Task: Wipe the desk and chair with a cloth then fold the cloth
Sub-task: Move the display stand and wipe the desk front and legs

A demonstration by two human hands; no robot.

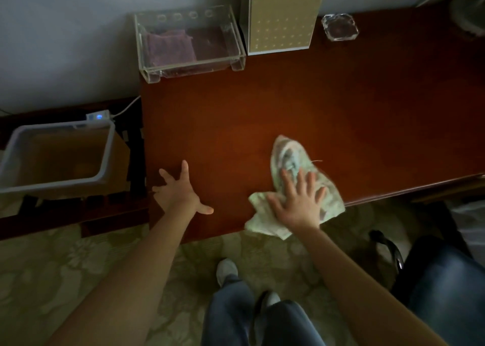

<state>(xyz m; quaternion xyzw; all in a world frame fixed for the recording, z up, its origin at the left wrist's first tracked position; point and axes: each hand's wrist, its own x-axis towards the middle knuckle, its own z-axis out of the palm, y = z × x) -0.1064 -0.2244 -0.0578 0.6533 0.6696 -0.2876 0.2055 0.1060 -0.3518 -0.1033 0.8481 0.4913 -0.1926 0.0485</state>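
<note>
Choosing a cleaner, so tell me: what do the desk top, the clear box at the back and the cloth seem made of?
The desk: reddish-brown wood or veneer, smooth semi-gloss finish, judging by its soft sheen. The clear box: likely acrylic, with thick transparent walls; glass is possible. The cloth: soft pale fabric; it crumples under the right hand.

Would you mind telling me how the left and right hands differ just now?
The left hand lies bare on the desk, fingers spread wide; the right hand presses a pale cloth. The left hand is by the desk's left edge, the right hand further along the front edge. Both are open, palm down.
</note>
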